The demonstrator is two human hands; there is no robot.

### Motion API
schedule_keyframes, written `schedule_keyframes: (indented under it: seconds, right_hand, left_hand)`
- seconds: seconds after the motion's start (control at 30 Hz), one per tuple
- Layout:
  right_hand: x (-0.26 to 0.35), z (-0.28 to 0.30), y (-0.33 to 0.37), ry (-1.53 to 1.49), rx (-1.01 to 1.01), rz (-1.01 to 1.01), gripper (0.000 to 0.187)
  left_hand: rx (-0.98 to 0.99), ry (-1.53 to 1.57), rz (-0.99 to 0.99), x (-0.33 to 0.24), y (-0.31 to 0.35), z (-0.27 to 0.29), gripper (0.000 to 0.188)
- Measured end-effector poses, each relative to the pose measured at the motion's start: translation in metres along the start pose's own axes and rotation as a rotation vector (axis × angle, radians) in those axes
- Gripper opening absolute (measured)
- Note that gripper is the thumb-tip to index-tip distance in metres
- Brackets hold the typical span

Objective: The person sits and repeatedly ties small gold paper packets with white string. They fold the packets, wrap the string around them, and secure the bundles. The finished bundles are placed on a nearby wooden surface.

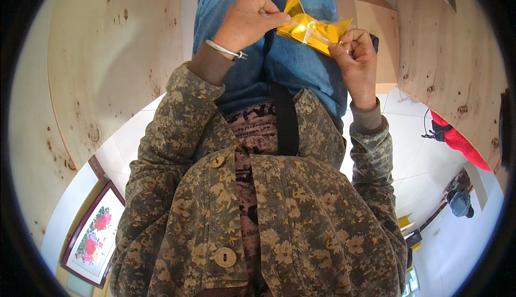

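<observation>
A bundle of shiny golden folded sheets, paper or foil, rests over my denim-covered thighs. Its corners stick up in points at both sides, and a thin white tie crosses its middle. Clear film or a see-through strip glints along its top. My left hand is closed, thumb and fingers pinching at the bundle's left end. At the right end my right hand pinches too, fingers curled in. Whether each pinch takes the clear strip or the golden sheet itself, I cannot tell. A white band circles my left wrist.
Pale knotty wooden surfaces curve along the left and right. A brown cardboard box stands beyond my right hand. Something red shows at the right edge, and a framed flower picture at the lower left.
</observation>
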State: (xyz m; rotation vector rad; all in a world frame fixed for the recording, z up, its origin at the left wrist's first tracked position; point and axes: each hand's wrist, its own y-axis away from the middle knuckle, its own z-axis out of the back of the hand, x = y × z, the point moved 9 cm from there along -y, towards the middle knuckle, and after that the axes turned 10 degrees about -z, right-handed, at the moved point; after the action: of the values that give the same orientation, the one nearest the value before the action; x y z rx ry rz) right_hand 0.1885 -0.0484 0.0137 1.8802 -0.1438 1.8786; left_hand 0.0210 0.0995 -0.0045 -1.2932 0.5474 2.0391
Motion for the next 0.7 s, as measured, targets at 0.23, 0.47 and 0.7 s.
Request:
schedule_keyframes:
  seconds: [0.23, 0.47, 0.7]
  right_hand:
    - [-0.016, 0.006, 0.000, -0.139, 0.079, -0.109, 0.011]
    - [-0.015, 0.011, -0.005, -0.066, 0.170, -0.169, 0.015]
    - [-0.012, 0.012, -0.007, -0.031, 0.188, -0.166, 0.015]
  left_hand:
    - [0.056, 0.029, 0.052, 0.010, -0.002, -0.002, 0.033]
    - [0.063, 0.070, 0.043, 0.016, -0.003, -0.005, 0.033]
    - [0.052, 0.068, 0.025, 0.016, -0.003, -0.004, 0.033]
